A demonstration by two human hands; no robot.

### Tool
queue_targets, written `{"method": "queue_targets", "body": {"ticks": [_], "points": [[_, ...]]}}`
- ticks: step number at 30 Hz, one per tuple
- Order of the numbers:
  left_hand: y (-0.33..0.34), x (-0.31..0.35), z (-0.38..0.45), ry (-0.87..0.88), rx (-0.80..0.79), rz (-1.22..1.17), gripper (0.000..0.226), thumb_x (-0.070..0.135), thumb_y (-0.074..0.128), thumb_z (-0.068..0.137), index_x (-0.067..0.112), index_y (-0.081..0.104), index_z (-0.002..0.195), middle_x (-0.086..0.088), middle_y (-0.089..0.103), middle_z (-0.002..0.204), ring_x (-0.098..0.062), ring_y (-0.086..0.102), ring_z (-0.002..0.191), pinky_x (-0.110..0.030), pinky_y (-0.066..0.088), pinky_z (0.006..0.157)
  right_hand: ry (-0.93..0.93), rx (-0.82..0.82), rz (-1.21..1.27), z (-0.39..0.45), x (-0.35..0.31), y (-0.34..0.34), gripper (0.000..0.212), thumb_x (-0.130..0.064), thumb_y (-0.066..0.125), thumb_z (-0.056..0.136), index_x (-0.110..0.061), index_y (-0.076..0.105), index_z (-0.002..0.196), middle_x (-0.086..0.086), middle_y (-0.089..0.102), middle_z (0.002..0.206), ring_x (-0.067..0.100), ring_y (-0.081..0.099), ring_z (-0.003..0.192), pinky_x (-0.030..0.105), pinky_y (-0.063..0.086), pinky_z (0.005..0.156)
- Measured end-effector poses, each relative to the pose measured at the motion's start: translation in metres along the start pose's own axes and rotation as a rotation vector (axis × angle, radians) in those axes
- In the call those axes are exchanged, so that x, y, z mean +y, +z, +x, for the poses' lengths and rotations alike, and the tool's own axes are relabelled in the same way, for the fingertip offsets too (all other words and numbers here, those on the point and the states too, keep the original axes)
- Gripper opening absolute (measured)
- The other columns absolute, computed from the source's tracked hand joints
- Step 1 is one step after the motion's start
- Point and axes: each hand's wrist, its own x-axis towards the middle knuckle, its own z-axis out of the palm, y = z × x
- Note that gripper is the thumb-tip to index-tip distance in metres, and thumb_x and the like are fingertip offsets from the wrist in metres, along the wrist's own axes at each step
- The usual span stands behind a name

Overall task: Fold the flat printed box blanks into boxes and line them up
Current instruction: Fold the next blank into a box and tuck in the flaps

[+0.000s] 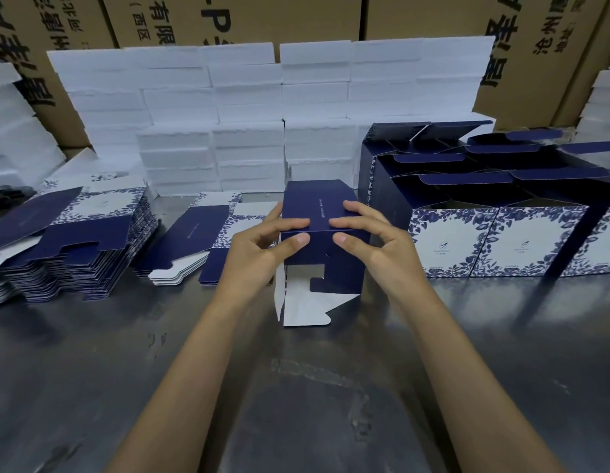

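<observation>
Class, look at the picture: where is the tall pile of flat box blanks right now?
The tall pile of flat blanks lies on the metal table at the far left of the head view, left of a smaller pile.

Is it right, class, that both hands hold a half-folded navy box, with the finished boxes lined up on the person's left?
Not quite. The head view shows both hands, left and right, holding the half-folded navy box, but the finished boxes stand on the person's right.

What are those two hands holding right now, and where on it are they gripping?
Both hold one half-folded navy box. The left hand and right hand pinch its upper near edge, fingers on top and thumbs on the near face. Its lower flaps hang open.
</observation>
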Motion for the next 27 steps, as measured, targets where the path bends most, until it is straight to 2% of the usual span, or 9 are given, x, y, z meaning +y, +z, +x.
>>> {"method": "queue_targets", "body": {"ticks": [2,5,7,9,11,13,16,21,27], "points": [[-0.004,-0.001,0.002,-0.056,0.009,-0.045,0.028,0.005,0.077,0.083,0.031,0.082,0.092,0.010,0.062,0.133,0.004,0.045,0.136,-0.031,0.050,0.105,0.014,-0.003,0.017,0.001,0.001,-0.006,0.021,-0.009,0.076,0.088,-0.025,0.079,0.102,-0.017,0.061,0.137,-0.007,0.054,0.125,0.017,0.050,0.095],[-0.004,0.000,0.002,-0.042,0.015,-0.040,0.032,0.004,0.076,0.084,0.035,0.082,0.085,0.027,0.071,0.105,-0.004,0.047,0.138,-0.022,0.054,0.094,0.014,0.019,0.007,0.002,0.002,-0.007,0.021,-0.006,0.075,0.089,-0.022,0.078,0.102,-0.015,0.062,0.138,-0.002,0.056,0.128,0.029,0.050,0.104],[-0.003,-0.001,0.001,-0.029,0.041,-0.029,0.032,0.004,0.075,0.085,0.034,0.082,0.086,0.027,0.072,0.104,-0.002,0.050,0.134,-0.016,0.053,0.089,0.033,0.024,0.047,0.001,0.004,-0.007,0.027,-0.011,0.076,0.090,-0.025,0.076,0.113,-0.014,0.055,0.147,-0.004,0.055,0.128,0.027,0.051,0.104],[-0.005,-0.002,0.001,-0.027,0.145,-0.028,0.027,0.005,0.075,0.086,0.031,0.081,0.090,0.015,0.072,0.115,-0.001,0.058,0.125,-0.015,0.052,0.086,0.085,0.014,0.100,0.001,0.005,-0.008,0.049,-0.034,0.078,0.089,-0.035,0.062,0.135,-0.019,0.045,0.154,-0.014,0.052,0.126,0.017,0.049,0.100],[-0.008,-0.004,0.002,-0.033,0.269,-0.085,0.023,0.006,0.072,0.090,0.028,0.079,0.096,0.003,0.073,0.115,-0.011,0.065,0.117,-0.027,0.053,0.092,0.213,0.019,0.081,0.002,0.010,-0.010,0.074,-0.063,0.071,0.082,-0.042,0.044,0.148,-0.020,0.040,0.157,-0.008,0.046,0.134,0.024,0.043,0.110],[-0.011,-0.003,0.003,-0.074,0.354,-0.193,0.019,0.012,0.068,0.095,0.027,0.074,0.104,-0.004,0.073,0.117,-0.026,0.067,0.113,-0.045,0.053,0.098,0.346,0.054,0.053,0.006,0.018,-0.009,0.065,-0.066,0.058,0.091,-0.035,0.046,0.147,-0.012,0.050,0.151,0.008,0.052,0.134,0.038,0.040,0.116],[-0.013,-0.003,0.004,-0.201,0.380,-0.255,0.016,0.023,0.064,0.098,0.035,0.068,0.109,-0.005,0.074,0.113,-0.022,0.071,0.090,-0.043,0.057,0.080,0.434,-0.034,0.111,0.006,0.020,0.002,0.039,-0.052,0.044,0.104,-0.034,0.055,0.137,-0.009,0.062,0.137,0.015,0.057,0.129,0.040,0.044,0.111],[0.000,-0.009,0.006,-0.437,0.224,-0.211,0.007,0.015,0.054,0.103,0.017,0.059,0.108,-0.004,0.074,0.090,-0.013,0.071,0.068,-0.027,0.055,0.059,0.210,-0.043,0.187,0.001,0.005,0.012,0.063,-0.065,0.065,0.083,-0.048,0.051,0.141,-0.023,0.056,0.143,-0.002,0.050,0.134,0.033,0.042,0.112],[0.013,-0.014,-0.007,-0.746,-0.272,0.082,0.023,0.021,0.055,0.103,0.000,0.062,0.107,-0.019,0.076,0.094,-0.017,0.068,0.053,-0.025,0.053,0.043,0.024,-0.041,0.016,-0.001,-0.004,0.002,0.046,-0.032,0.077,0.090,-0.044,0.060,0.132,-0.025,0.030,0.160,-0.006,0.040,0.140,0.018,0.043,0.109]]}}
